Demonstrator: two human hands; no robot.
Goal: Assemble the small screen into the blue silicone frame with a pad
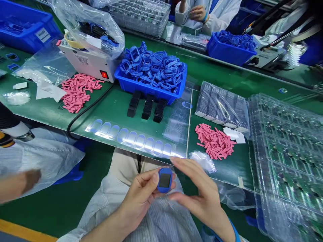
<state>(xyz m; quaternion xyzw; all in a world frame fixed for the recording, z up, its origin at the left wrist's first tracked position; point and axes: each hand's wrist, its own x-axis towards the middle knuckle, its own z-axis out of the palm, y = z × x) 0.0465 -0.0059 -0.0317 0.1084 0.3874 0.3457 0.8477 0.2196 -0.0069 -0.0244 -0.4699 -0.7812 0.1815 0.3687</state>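
Observation:
My left hand holds a small blue rounded-rectangle casing with a dark square screen, pinching it between thumb and fingers above my lap. My right hand is beside the casing, its fingers spread and curved, and it holds nothing. Its fingertips come very near the casing's right side, but I cannot tell whether they touch it. The casing's back is hidden by my left fingers.
A green workbench's edge runs ahead, holding a blue bin of blue casings, pink strips, a clear film sheet, and plastic trays of circuit boards. Another person's hand is at left.

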